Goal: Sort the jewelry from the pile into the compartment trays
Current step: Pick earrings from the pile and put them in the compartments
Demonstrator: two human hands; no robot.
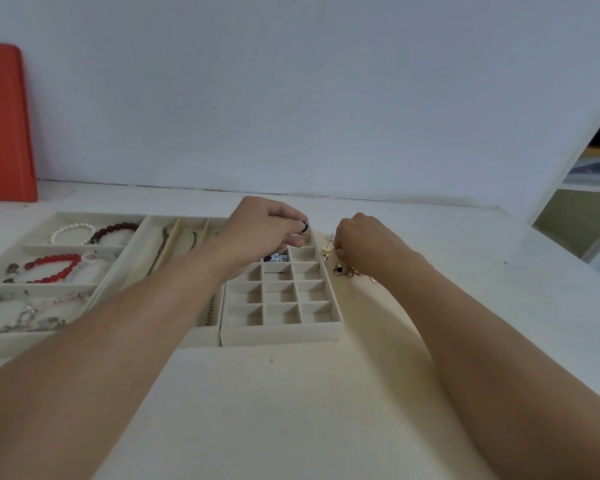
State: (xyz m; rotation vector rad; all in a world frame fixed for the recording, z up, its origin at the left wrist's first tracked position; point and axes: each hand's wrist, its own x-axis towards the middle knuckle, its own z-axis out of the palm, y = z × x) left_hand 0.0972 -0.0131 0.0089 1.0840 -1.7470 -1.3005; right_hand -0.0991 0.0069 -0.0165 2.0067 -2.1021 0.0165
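Three cream, felt-lined trays sat side by side on the white table [465, 244]. The grid tray [281, 332], rightmost, had small square cells, nearly all bare; one far cell held a small black-and-white piece [275, 258], kind not resolvable. The left hand [262, 230] hovered over the tray's far end, fingers curled, pinching a small dark ring [304, 226] with a pale band between thumb and forefinger. The right hand [364, 242] was at the pile [340, 265] on the table just right of the grid tray, knuckles toward the camera; fingers were curled down onto the pieces, but whether they gripped one could not be told. The pile showed gold discs, a gold piece with a black stone and a bit of chain; its right part was hidden under the right wrist. The middle tray [174, 237] had long slots holding thin chains, largely covered by the left forearm. The left tray [0, 341] held a pearl bracelet [70, 233], a dark red bracelet [115, 230], a bright red bracelet [54, 268] and, nearest, a tangle of silvery-pink pieces, blurred. An orange board [4, 126] leaned against the wall far left, cut off by the frame.
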